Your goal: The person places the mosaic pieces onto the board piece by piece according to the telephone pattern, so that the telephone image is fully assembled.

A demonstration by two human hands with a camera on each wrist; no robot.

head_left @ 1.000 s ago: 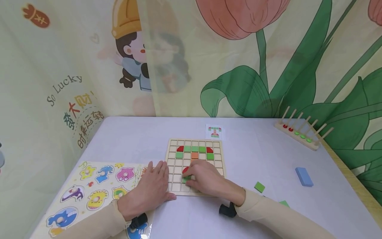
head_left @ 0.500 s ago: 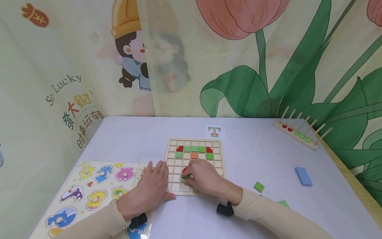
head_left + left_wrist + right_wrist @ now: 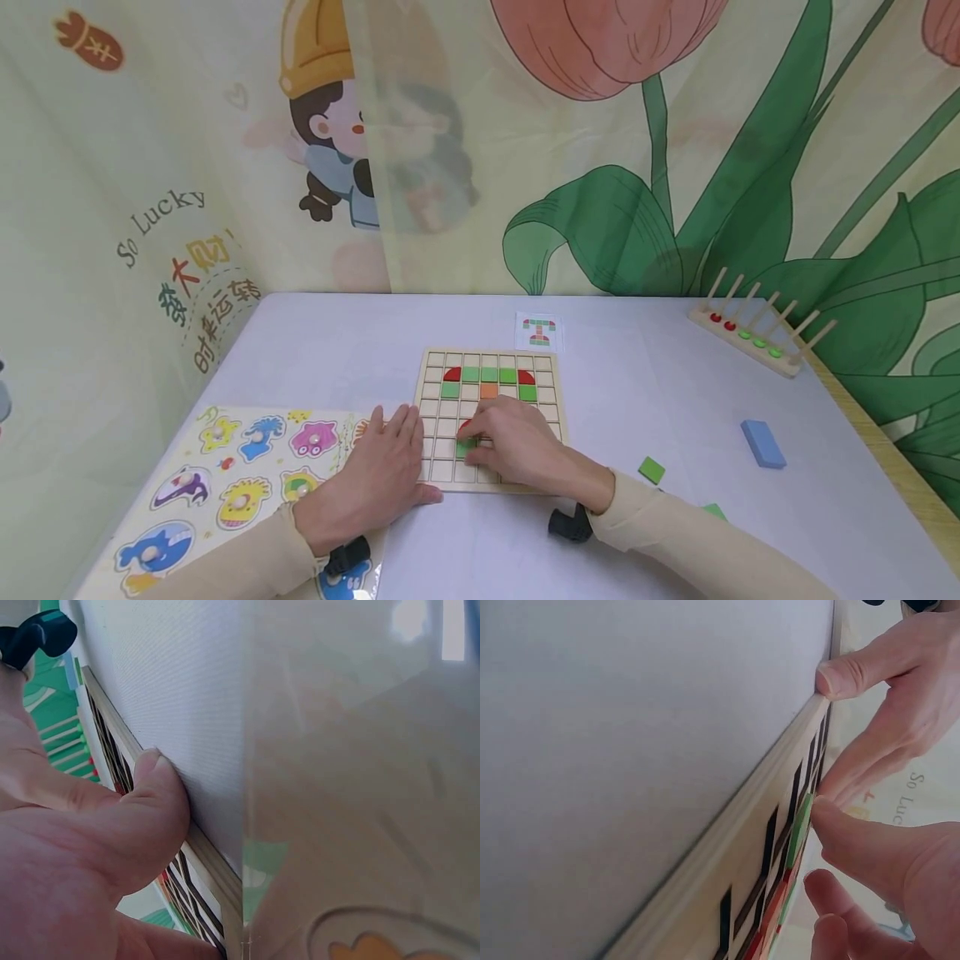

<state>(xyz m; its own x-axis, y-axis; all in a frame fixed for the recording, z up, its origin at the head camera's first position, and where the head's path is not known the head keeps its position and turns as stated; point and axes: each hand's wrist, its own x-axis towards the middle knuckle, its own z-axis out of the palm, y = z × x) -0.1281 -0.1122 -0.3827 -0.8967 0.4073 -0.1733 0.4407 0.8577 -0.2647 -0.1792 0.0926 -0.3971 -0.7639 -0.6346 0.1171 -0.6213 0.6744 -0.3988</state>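
Observation:
A wooden grid board lies on the table, holding green, red and orange pieces. My left hand lies with straight fingers along its left edge. In the left wrist view the thumb touches the board's near edge. My right hand is over the lower middle of the grid, at a green square tile. In the right wrist view its thumb touches this tile, while the other fingertips are apart from it. Beside that tile a red quarter-round piece is partly covered by the fingers.
A pattern card lies behind the board. Loose green tiles and a blue block lie to the right. A peg stand with rings is at the back right. An animal puzzle board lies under my left forearm.
My right hand's fingers have shifted slightly at the green tile, and more of the tile shows between thumb and forefinger. My left hand has stayed in place.

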